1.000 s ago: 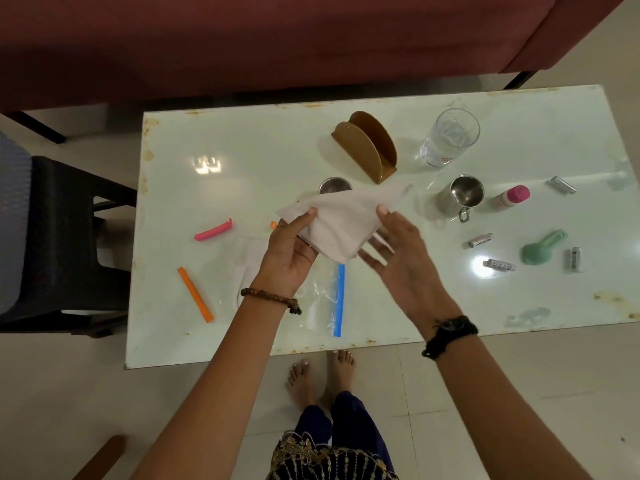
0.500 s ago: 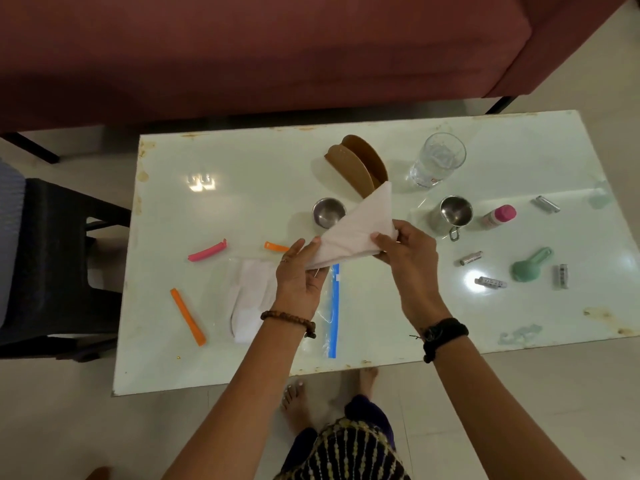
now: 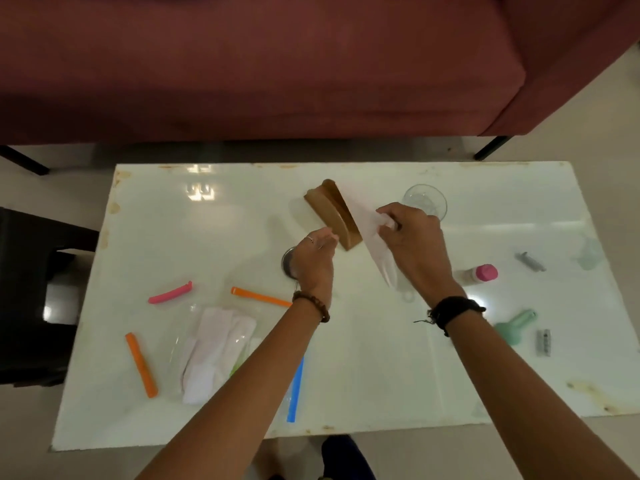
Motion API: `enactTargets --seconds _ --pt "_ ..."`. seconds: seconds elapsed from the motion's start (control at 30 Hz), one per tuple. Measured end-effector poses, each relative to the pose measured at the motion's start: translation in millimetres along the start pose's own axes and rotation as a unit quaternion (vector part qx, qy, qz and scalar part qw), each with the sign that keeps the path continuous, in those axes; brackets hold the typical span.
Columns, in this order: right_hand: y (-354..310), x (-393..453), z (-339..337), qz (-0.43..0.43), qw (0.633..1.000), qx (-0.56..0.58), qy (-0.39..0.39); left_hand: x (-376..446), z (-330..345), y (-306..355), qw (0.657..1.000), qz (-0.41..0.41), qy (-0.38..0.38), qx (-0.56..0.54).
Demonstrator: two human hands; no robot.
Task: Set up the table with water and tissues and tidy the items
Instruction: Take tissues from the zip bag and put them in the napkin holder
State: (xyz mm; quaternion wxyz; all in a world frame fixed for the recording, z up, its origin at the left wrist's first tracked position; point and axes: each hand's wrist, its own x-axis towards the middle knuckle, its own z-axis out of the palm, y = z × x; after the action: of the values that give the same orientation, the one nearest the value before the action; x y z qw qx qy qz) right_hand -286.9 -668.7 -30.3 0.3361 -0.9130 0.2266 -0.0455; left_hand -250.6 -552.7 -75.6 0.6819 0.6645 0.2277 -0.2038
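On the white table (image 3: 381, 368) stands a brown napkin holder (image 3: 330, 211). My right hand (image 3: 414, 245) pinches a folded white tissue (image 3: 375, 251), which lies along the holder's right side with its far end at the slot. My left hand (image 3: 315, 259) hovers by the holder's near end, fingers relaxed and holding nothing. A glass of water (image 3: 427, 201) stands just behind my right hand. A clear zip bag holding more white tissues (image 3: 214, 351) lies at the front left, its blue seal strip (image 3: 296, 389) under my left forearm.
A small steel cup (image 3: 288, 263) sits partly under my left hand. A pink clip (image 3: 169, 294) and two orange clips (image 3: 259, 296) (image 3: 141, 364) lie at the left. A pink-capped bottle (image 3: 483, 273), green scoop (image 3: 516, 325) and small grey items (image 3: 530, 261) lie at the right. A red sofa (image 3: 242, 64) stands behind.
Both hands carried the folded tissue away from me to the holder. My left hand let go of it; my right hand now holds it alone against the holder.
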Motion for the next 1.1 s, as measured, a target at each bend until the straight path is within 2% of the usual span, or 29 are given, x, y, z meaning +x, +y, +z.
enactTargets --seconds 0.13,0.27,0.6,0.8,0.87,1.0,1.1 --pt "7.5 28.5 13.2 -0.003 1.0 0.008 0.003 35.7 31.5 2.4 0.985 0.037 0.013 0.17" --pt "14.0 53.2 29.9 -0.016 1.0 -0.008 -0.026 62.8 45.8 -3.9 0.967 0.031 0.026 0.252" --pt "17.2 84.3 66.2 -0.028 0.995 -0.051 -0.084 78.8 50.3 -11.4 0.966 0.041 -0.031 0.254" --pt "21.1 78.7 74.3 0.018 0.997 0.021 -0.075 80.2 47.7 -12.5 0.96 0.041 -0.022 0.275" --pt "25.0 74.4 73.7 0.037 0.993 0.102 -0.051 79.8 46.9 -10.9 0.964 0.024 -0.02 0.264" --pt "38.1 66.7 68.4 0.069 0.974 0.2 0.078 73.9 45.0 -6.2 0.969 0.019 -0.032 0.243" --pt "47.2 62.0 69.8 0.098 0.969 0.213 0.071 70.8 42.9 -4.6 0.971 0.024 -0.04 0.235"
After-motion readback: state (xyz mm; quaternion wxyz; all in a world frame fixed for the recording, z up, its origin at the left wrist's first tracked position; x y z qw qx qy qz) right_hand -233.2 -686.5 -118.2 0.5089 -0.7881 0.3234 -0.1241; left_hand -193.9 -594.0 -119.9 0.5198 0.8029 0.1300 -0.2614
